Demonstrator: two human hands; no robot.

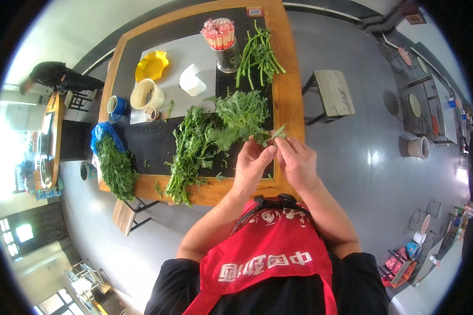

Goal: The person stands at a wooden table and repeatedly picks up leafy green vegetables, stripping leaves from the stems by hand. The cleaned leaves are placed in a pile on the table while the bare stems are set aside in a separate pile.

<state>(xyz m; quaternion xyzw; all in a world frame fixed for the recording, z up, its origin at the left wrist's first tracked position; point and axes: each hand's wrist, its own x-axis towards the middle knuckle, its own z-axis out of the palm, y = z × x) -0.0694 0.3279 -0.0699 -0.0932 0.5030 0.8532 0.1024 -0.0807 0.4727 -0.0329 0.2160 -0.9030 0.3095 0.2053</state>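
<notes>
My left hand grips a stalk of leafy greens, possibly garland chrysanthemum, over the table's near right edge. My right hand pinches a small leafy sprig beside it, fingertips almost meeting the left ones. Just beyond both hands lies a heap of loose leaves. A long bunch of the greens rests left of it, its stems over the wooden edge. Mostly bare green stems lie at the far right. Another bunch sticks out of a blue plastic bag at the left corner.
A steel holder of wrapped chopsticks, a white paper roll, a yellow dish, a cream container and a blue mug stand on the table. Stools flank it. A person is at the far left.
</notes>
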